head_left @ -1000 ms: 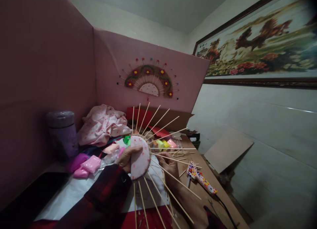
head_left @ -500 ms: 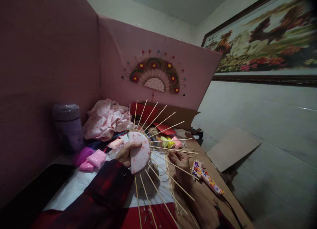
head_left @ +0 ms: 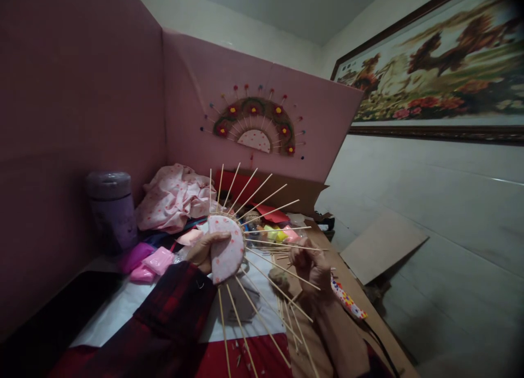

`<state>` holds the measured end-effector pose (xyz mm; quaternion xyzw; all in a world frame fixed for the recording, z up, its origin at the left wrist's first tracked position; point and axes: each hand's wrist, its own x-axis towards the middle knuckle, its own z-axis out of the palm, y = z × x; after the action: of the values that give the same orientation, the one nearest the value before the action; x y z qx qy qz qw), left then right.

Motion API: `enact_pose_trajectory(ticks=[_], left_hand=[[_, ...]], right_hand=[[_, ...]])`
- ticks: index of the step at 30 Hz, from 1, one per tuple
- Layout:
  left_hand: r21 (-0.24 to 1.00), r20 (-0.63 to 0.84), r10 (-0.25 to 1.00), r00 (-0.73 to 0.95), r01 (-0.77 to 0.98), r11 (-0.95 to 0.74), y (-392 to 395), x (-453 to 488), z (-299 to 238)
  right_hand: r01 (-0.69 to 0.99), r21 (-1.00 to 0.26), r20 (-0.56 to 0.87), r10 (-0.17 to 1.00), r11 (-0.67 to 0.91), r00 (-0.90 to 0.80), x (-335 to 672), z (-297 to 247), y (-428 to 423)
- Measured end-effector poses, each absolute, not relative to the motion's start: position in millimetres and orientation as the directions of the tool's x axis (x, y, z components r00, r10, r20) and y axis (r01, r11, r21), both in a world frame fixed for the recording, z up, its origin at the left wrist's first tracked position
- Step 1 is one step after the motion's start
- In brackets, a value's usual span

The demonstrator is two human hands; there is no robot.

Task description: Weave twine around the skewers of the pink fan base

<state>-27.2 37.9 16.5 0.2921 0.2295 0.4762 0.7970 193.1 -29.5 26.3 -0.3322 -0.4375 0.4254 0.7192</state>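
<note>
1. Worktable (head_left: pixel 245 326), near edge: left hand (head_left: pixel 203 251) clamps the fabric-covered disc (head_left: pixel 224 249) with its radiating skewers (head_left: pixel 262 192), thumb across the face.
2. Right hand (head_left: pixel 311 266) is closed, seemingly pinching a skewer; steadying the disc should help alignment.
3. Far edge: purple jar (head_left: pixel 111 207), pink cloth (head_left: pixel 174 197), finished fan (head_left: pixel 256 126) on the pink backboard.

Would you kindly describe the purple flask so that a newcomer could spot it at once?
Start at the pink board on the left. At its foot, beside the crumpled pink cloth, stands the purple flask. It is the only upright cylinder there, dark purple with a paler lid.
</note>
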Motion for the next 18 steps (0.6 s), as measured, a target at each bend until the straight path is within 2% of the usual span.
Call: enact_pose_trajectory(ticks=[5,8,11,13,16,18], left_hand=[[0.709,-0.099,0.893,0.439,-0.598,0.373,40,-33,20],[0.723,-0.111,0.903,0.414,-0.590,0.359,39,-37,23],[0.732,-0.136,0.918,0.373,-0.587,0.346,38,-38,26],[0.740,-0.151,0.933,0.328,-0.588,0.326,38,-38,28],[0.730,-0.175,0.941,0.290,-0.603,0.321,37,-38,31],[0.685,-0.200,0.927,0.317,-0.632,0.363,37,-40,34]], right_hand=[[-0.455,-0.776,0.345,0.898,0.437,0.274,207,19,-19],[-0.425,-0.767,0.384,0.875,0.480,0.296,213,16,-18],[-0.301,-0.775,0.437,0.815,0.556,0.380,213,13,-18],[-0.145,-0.774,0.498,0.733,0.617,0.463,210,13,-20],[0.062,-0.778,0.558,0.641,0.626,0.527,205,13,-27],[0.062,-0.792,0.546,0.659,0.607,0.517,204,12,-29]])
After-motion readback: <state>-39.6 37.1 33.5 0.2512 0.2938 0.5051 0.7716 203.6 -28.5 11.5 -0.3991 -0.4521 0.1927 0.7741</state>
